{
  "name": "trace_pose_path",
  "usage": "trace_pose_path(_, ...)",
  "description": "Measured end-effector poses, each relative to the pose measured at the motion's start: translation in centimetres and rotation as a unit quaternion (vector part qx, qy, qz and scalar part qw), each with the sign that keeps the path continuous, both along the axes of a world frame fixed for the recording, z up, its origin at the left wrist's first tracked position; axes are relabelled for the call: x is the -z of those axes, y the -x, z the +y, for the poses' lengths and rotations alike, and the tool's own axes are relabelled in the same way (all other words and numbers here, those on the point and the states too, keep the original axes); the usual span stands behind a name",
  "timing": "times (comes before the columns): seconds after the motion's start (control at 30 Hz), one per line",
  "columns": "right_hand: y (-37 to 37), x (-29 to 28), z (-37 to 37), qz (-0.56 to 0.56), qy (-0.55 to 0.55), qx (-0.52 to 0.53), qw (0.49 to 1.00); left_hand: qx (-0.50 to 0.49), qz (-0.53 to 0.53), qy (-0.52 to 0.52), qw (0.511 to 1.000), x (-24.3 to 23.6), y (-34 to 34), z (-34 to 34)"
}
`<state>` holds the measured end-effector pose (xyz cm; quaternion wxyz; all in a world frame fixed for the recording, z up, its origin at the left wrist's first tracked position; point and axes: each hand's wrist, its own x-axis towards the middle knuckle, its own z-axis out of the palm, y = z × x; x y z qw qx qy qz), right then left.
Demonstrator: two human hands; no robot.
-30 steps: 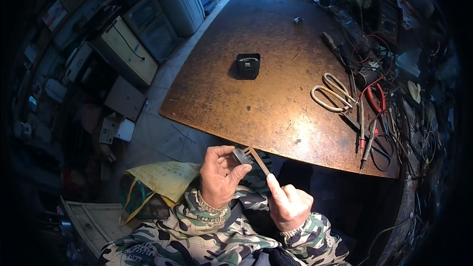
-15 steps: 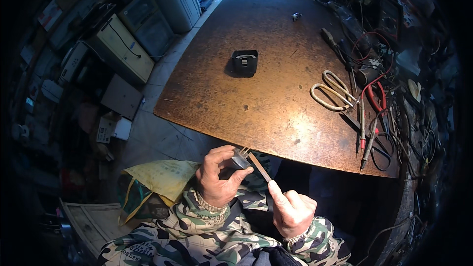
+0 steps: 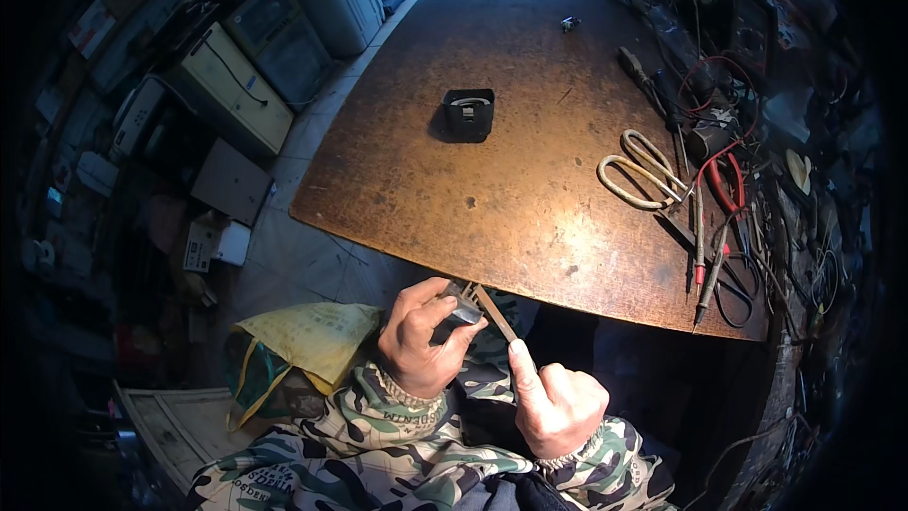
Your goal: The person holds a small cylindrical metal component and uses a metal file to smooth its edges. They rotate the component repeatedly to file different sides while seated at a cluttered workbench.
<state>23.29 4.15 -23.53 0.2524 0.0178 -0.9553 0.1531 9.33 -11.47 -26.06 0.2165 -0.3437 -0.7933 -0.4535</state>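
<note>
In front of the table's near edge, my left hand is closed round a dark plug with metal pins. The pins point up toward the table edge. My right hand grips a flat file, a narrow brownish metal strip. Its forefinger lies along the strip, and the far end meets the plug's pins. My palm and fingers hide the file's handle end. Beyond both hands, a small open black box-shaped housing with a pale part inside stands on the wooden table.
Scissors with pale handles, red-handled pliers and test probes lie at the table's right, beside tangled wires. A small metal part lies farther back. A yellow bag is left of my hands.
The file has slid slightly up and left against the pins, and my right hand has moved with it. The plug has tilted a little in my left hand.
</note>
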Motion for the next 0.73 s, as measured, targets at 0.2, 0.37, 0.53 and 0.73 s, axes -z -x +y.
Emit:
trace_pose_path(0.2, 0.3, 0.7, 0.3, 0.017, 0.008, -0.006, 1.0, -0.003, 0.012, -0.016, 1.0, 0.1, 0.3, 0.2)
trace_pose_path(0.37, -0.3, 1.2, -0.1, 0.013, 0.044, 0.007, 0.999, 0.004, -0.006, -0.002, 1.0, 0.3, -0.2, 0.2)
trace_pose_path(0.53, -0.5, -0.2, -0.4, -0.003, 0.085, 0.03, 0.996, -0.016, -0.01, -0.001, 1.0, -0.4, -0.7, 0.8)
trace_pose_path(0.73, -0.4, -1.1, 0.3, -0.009, 0.088, 0.033, 0.996, 0.003, -0.009, -0.018, 1.0, -0.3, -0.6, 1.4)
